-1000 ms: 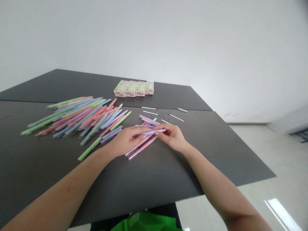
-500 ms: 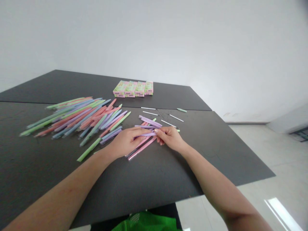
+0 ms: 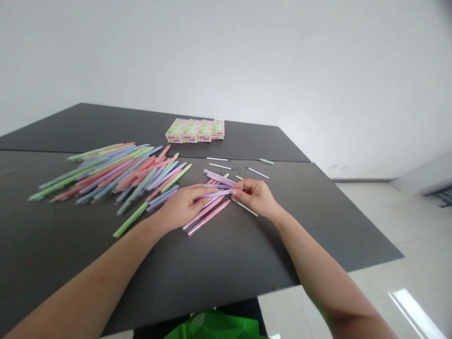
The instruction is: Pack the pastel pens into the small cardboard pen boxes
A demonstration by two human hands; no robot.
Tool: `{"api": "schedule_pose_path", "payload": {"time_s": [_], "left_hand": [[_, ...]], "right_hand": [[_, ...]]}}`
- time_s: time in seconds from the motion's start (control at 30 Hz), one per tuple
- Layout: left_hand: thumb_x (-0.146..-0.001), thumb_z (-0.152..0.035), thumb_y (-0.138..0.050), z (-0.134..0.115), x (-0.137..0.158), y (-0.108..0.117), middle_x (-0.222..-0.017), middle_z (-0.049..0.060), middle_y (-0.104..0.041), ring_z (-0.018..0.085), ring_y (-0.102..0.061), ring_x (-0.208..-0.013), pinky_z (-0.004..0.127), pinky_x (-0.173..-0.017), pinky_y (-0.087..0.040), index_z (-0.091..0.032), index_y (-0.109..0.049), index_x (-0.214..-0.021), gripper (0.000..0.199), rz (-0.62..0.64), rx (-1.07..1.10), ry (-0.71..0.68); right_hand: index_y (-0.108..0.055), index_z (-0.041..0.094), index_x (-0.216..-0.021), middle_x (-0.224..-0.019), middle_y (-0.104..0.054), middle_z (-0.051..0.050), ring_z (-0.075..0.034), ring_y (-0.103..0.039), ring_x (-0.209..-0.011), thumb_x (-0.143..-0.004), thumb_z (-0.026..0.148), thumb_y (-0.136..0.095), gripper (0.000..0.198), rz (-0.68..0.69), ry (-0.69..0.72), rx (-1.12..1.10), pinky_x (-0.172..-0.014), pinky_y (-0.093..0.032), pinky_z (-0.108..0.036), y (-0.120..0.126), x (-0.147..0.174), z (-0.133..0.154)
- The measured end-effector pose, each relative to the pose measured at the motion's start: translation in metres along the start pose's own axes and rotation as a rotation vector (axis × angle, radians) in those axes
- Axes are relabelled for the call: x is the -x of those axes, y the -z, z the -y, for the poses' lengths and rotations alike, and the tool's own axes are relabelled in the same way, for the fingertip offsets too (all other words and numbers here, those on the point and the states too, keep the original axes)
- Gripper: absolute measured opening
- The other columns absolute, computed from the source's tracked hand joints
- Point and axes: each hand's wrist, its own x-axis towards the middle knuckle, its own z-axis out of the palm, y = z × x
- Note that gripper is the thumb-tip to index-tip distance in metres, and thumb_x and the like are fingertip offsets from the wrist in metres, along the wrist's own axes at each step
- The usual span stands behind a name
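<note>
The left hand [image 3: 184, 205] and right hand [image 3: 255, 197] pinch a purple pen [image 3: 220, 193] between them, its ends seemingly hidden. It looks light, stiff, slightly slick to me; best held mid-length.

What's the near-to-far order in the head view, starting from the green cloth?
Green cloth → nearest pink pen → purple piece held by left hand and right hand → small green piece → row of boxes → wall.
</note>
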Motion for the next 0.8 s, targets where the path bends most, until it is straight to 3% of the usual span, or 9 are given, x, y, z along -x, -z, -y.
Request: {"api": "schedule_pose_path", "payload": {"time_s": [0.27, 0.33, 0.43, 0.5, 0.63, 0.8], "left_hand": [[-0.090, -0.023, -0.047, -0.0048, -0.0007, -0.0011, -0.127, -0.001, -0.066, 0.019, -0.057, -0.122, 0.033, -0.107, -0.041, -0.027, -0.065, -0.124, 0.038, 0.016, -0.012, 0.028], [-0.090, -0.023, -0.048, -0.0050, -0.0011, 0.0008, -0.126, -0.001, -0.066, 0.019, -0.058, -0.121, 0.033, -0.106, -0.042, -0.028, -0.064, -0.125, 0.038, 0.013, -0.021, 0.028], [-0.091, -0.024, -0.048, -0.0039, -0.0018, 0.0030, -0.124, 0.001, -0.068, 0.019, -0.060, -0.117, 0.032, -0.102, -0.045, -0.028, -0.063, -0.126, 0.039, -0.001, -0.023, 0.019], [-0.091, -0.024, -0.049, -0.0031, -0.0023, 0.0036, -0.122, 0.001, -0.068, 0.019, -0.062, -0.114, 0.032, -0.101, -0.046, -0.028, -0.063, -0.126, 0.038, -0.001, -0.015, 0.020], [-0.090, -0.022, -0.048, -0.0020, -0.0021, 0.0024, -0.124, 0.000, -0.067, 0.019, -0.061, -0.115, 0.031, -0.102, -0.045, -0.029, -0.063, -0.126, 0.039, 0.014, -0.004, 0.006], [-0.089, -0.021, -0.049, -0.0014, -0.0003, -0.0026, -0.126, -0.001, -0.067, 0.018, -0.059, -0.119, 0.032, -0.104, -0.044, -0.029, -0.063, -0.125, 0.040, -0.014, -0.015, -0.005]], "right_hand": [[-0.061, 0.016, -0.062, -0.047, -0.056, -0.001, -0.010, -0.050, -0.041, -0.088, 0.065, -0.047, 0.057, 0.065, -0.170, -0.026, -0.044, -0.041, -0.021, -0.0060, -0.0001, -0.0003], [-0.063, 0.016, -0.067, -0.052, -0.059, -0.002, -0.010, -0.054, -0.046, -0.090, 0.063, -0.045, 0.056, 0.070, -0.128, -0.001, -0.048, -0.044, -0.022, -0.0043, 0.0003, -0.0009], [-0.066, 0.016, -0.094, -0.073, -0.068, -0.003, -0.013, -0.060, -0.062, -0.085, 0.052, -0.063, 0.037, 0.045, 0.024, 0.028, -0.059, -0.048, -0.024, -0.0001, 0.0008, -0.0013], [-0.064, 0.018, -0.104, -0.086, -0.070, -0.004, -0.014, -0.062, -0.071, -0.080, 0.044, -0.071, 0.036, 0.023, 0.111, 0.051, -0.064, -0.048, -0.024, 0.0021, 0.0010, -0.0016], [-0.069, 0.018, -0.091, -0.082, -0.070, -0.003, -0.013, -0.058, -0.067, -0.083, 0.040, -0.068, 0.024, -0.024, 0.121, 0.144, -0.063, -0.045, -0.024, 0.0028, 0.0011, -0.0021], [-0.067, 0.015, -0.070, -0.060, -0.066, -0.003, -0.010, -0.054, -0.053, -0.090, 0.052, -0.055, 0.044, 0.041, 0.000, 0.141, -0.053, -0.039, -0.021, -0.0009, 0.0008, -0.0002]]}}
